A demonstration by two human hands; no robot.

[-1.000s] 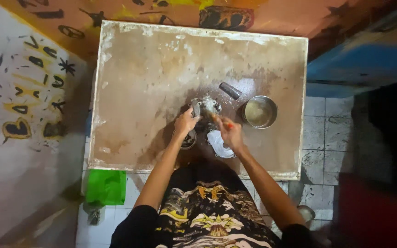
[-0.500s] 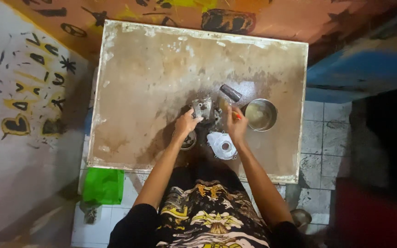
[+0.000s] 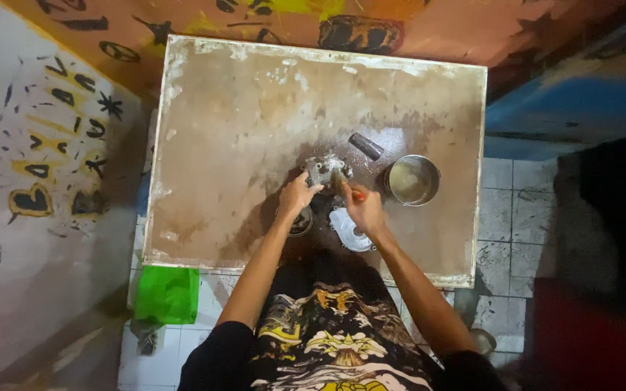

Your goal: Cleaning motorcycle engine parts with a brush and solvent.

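A small grey metal engine part (image 3: 325,169) stands near the middle of a stained brown worktable (image 3: 233,137). My left hand (image 3: 297,195) grips its left side. My right hand (image 3: 361,208) is closed on a thin tool with an orange handle (image 3: 357,194), its tip against the part's right side. A round pale metal cover (image 3: 349,230) lies just below my right hand. A dark round piece (image 3: 301,221) lies under my left wrist.
A round metal bowl (image 3: 413,179) holding cloudy liquid sits right of the part. A short dark cylinder (image 3: 366,145) lies behind it. A green bag (image 3: 167,294) hangs below the table's left front edge. Painted walls surround the table; tiled floor shows at the right.
My right hand has come up from beside the round cover to the metal part's right side, and the two hands now sit closer together at the part.
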